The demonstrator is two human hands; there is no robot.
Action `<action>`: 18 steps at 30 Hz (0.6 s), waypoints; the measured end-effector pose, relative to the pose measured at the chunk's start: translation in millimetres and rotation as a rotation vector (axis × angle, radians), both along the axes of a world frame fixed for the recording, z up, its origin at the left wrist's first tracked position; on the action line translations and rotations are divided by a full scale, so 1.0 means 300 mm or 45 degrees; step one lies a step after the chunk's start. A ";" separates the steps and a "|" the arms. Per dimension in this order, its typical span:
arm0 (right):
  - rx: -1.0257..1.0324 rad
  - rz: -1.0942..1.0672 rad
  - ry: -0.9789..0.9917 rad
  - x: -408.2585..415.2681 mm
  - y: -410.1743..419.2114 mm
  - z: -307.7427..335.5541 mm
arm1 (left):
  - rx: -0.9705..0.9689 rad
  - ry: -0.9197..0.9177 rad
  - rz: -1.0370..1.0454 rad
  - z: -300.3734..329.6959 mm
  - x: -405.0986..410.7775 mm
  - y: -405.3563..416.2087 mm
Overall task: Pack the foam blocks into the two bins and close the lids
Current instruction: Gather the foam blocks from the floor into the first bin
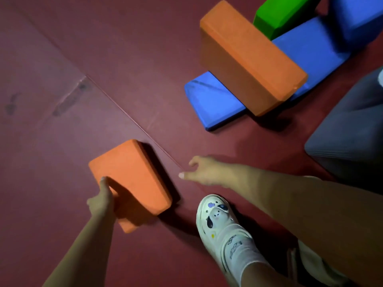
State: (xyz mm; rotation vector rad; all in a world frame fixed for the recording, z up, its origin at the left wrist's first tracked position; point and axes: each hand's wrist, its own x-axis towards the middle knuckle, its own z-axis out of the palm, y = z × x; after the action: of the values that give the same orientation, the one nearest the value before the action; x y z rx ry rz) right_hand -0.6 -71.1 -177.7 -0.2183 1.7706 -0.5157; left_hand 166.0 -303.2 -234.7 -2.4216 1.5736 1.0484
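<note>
Now, hands first.
Left hand (102, 200): grips the near left edge of a small orange block (132, 183), thumb lying along the top face, the other fingers hidden below.
Small orange block: tilted, its near end lifted; whether the far end touches the floor (62, 59) cannot be told.
Right hand (202, 170): holds nothing, fingers loosely spread and reaching out low over the floor, just right of the small block, apart from it.
Shoe (217, 218): white clog with charms, white sock, planted near the right forearm.
Block pile, upper right: large orange block (250, 59) leaning on a flat blue block (211, 100); green block (279, 15) and a second blue block (356, 17) behind.
Grey bin (348, 137): at the right edge, only partly in view.
Floor: dark red mat with seams and scuffs.
</note>
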 end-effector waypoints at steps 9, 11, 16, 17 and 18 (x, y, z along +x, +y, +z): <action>0.062 -0.219 0.008 -0.075 0.117 -0.007 | 0.461 0.627 -0.281 0.035 -0.182 0.271; 0.072 -0.226 0.110 -0.091 0.139 0.012 | 0.522 0.688 -0.305 0.053 -0.227 0.321; -0.158 0.018 0.587 -0.121 0.156 0.146 | 0.307 0.621 -0.388 0.137 -0.309 0.407; -0.238 0.075 0.783 -0.136 0.153 0.182 | 0.216 0.600 -0.408 0.161 -0.322 0.416; -0.300 0.105 1.075 -0.173 0.157 0.207 | 0.147 0.591 -0.414 0.190 -0.335 0.424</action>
State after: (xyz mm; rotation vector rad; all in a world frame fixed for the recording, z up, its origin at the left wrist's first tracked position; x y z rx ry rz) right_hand -52.4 -24.0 -115.7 -0.7570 2.4958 -0.6222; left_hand 65.4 -176.1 -177.6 -1.8440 1.8835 1.6516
